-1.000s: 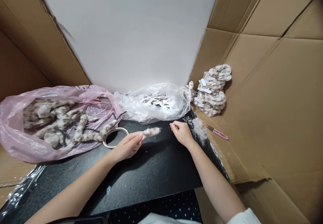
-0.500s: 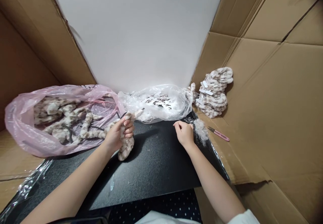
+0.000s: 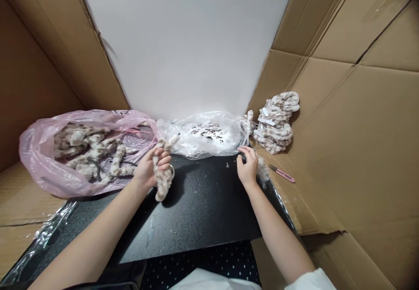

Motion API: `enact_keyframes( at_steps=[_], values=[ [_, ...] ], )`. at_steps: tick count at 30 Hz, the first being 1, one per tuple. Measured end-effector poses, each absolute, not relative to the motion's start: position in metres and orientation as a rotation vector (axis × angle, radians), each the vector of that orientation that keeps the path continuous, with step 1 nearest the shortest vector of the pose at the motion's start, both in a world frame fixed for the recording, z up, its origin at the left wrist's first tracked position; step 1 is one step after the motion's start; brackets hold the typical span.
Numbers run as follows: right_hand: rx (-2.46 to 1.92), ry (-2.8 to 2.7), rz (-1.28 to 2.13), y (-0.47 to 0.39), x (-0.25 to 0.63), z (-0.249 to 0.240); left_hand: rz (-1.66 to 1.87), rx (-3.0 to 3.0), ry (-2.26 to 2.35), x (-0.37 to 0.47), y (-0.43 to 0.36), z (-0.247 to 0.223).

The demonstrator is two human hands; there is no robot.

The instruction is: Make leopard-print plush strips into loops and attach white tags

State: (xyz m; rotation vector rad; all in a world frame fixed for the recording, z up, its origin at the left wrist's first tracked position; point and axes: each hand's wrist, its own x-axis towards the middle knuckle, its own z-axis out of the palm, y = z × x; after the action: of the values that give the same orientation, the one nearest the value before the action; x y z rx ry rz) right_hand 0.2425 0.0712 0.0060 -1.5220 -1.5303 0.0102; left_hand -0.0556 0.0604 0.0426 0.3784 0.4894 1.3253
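Note:
My left hand (image 3: 151, 168) is wrapped round a furry, brown-spotted plush piece (image 3: 163, 183) above the black table. One narrow end of the piece sticks up past my fingers with a dark tip, and the broad end hangs below. At the table's right edge, my right hand (image 3: 248, 168) has its thumb and fingers apart. It is beside a small heap of pale loose fluff (image 3: 262, 170), partly hidden behind the hand. Nothing I can make out is held in it.
A pink plastic bag (image 3: 39, 150) at left holds more furry pieces and dark strips. A clear bag (image 3: 183, 148) with white tags lies at the back. Tagged furry pieces (image 3: 278, 124) are piled right, near pink-handled snips (image 3: 284, 175). Cardboard walls (image 3: 360, 128) enclose the table (image 3: 196, 211).
My right hand has moved slightly right and forward to the fluff, and its closed fingers have spread. The plush piece has turned a little in my left hand. The view has shifted slightly.

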Motion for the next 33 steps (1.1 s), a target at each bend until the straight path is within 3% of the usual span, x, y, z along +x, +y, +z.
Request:
enact_keyframes(
  at_steps=[9, 13, 24, 33],
  values=[
    [-0.926, -2.699, 0.416, 0.018, 0.117, -0.006, 1.319, 0.312, 0.451, -0.065, 0.063, 0.042],
    [-1.190, -2.668, 0.496, 0.035, 0.116, -0.007, 1.290, 0.325, 0.462, -0.067, 0.064, 0.041],
    [-2.134, -2.224, 0.291, 0.041, 0.256, 0.005, 1.034, 0.358, 0.581, -0.054, 0.073, 0.019],
    [-1.550, -2.456, 0.561, 0.036, 0.162, 0.012, 0.873, 0.557, 0.682, -0.055, 0.061, 0.033]
  ],
)
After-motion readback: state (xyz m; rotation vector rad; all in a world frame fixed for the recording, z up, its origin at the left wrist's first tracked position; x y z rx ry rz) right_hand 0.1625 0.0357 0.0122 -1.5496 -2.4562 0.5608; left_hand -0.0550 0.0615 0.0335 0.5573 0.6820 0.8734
